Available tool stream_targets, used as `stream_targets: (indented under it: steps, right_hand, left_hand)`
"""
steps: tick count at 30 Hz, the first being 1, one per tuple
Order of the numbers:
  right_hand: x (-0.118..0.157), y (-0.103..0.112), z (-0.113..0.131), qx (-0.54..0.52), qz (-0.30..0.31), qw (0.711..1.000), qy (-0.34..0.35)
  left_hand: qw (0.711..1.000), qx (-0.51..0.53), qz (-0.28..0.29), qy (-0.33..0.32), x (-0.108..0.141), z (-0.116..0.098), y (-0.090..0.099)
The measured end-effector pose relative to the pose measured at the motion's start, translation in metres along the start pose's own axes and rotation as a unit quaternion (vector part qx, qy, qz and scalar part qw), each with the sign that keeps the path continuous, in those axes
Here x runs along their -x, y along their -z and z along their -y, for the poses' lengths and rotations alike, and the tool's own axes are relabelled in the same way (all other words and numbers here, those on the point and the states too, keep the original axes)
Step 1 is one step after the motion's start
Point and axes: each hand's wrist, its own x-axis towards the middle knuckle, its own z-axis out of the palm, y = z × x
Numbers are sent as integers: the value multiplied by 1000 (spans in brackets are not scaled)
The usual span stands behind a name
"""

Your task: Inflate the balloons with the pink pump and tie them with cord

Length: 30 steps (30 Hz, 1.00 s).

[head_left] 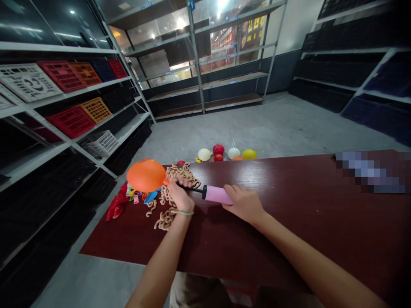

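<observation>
An inflated orange balloon (146, 176) is at the table's left side, its neck at my left hand (181, 195). My left hand is closed around the balloon's neck and the black front end of a hand pump. The pump's pink barrel (218, 195) is gripped at its right end by my right hand (245, 203). Beige curly pieces (181, 172) lie in a pile behind and beside my left hand. Left of them are a blue uninflated balloon (151, 196) and a red crumpled item (116, 206).
Several inflated balloons, among them a yellow one (249, 154) and a white one (204, 154), lie beyond the far edge of the dark red table (289, 196). A blurred object (369, 171) is at the far right. Shelves with crates (32, 81) stand left.
</observation>
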Motion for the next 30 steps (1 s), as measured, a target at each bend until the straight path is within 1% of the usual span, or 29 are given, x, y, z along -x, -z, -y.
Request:
stream_targets:
  steps: [3, 4, 6, 9, 12, 14, 16, 18, 19, 21, 23, 25, 27, 28, 30]
  right_hand:
    - [0, -5, 3, -26, -13, 999, -12]
    - [-1, -7, 2, -33, -16, 999, -12]
    - [-3, -9, -2, -39, -14, 999, -4]
    - [-4, -10, -7, -28, -5, 1000, 12]
    - [-3, -10, -8, -17, -5, 1000, 14]
    - [-4, -9, -6, -20, -8, 1000, 11]
    - [-6, -10, -2, -28, -15, 999, 1]
    - [-8, -12, 1, -33, -26, 999, -16]
    - [-9, -13, 2, -33, -33, 999, -26]
    - [-9, -15, 2, -33, -49, 997, -40]
    - [-8, -17, 0, -36, -61, 996, -46]
    - [-7, -18, -2, -40, -66, 996, -47]
    - [-6, -18, -3, -36, -64, 996, -48]
    - [-6, -18, -4, -30, -59, 997, -45]
    - [-5, -17, -4, -17, -47, 998, -28]
  left_hand:
    - [999, -20, 32, 14, 22, 18, -10]
    - [999, -21, 38, 16, 24, 21, -12]
    - [999, -19, 40, 14, 19, 18, -11]
    - [1000, -10, 21, -1, -5, -3, -3]
    - [1000, 9, -6, -15, -34, -35, 11]
    - [999, 4, -18, -37, -49, -54, 18]
    - [998, 6, -24, -62, -57, -67, 20]
    - [997, 22, -28, -74, -55, -69, 15]
    - [997, 31, -28, -71, -51, -65, 9]
    - [998, 42, -20, -46, -34, -48, -3]
    - [999, 37, -11, -31, -13, -22, -16]
    - [999, 18, 2, -31, 6, 5, -22]
    - [999, -11, 35, -22, 17, 24, -21]
    - [999, -27, 44, -18, 18, 29, -18]
    - [996, -69, 54, -20, 10, 29, -7]
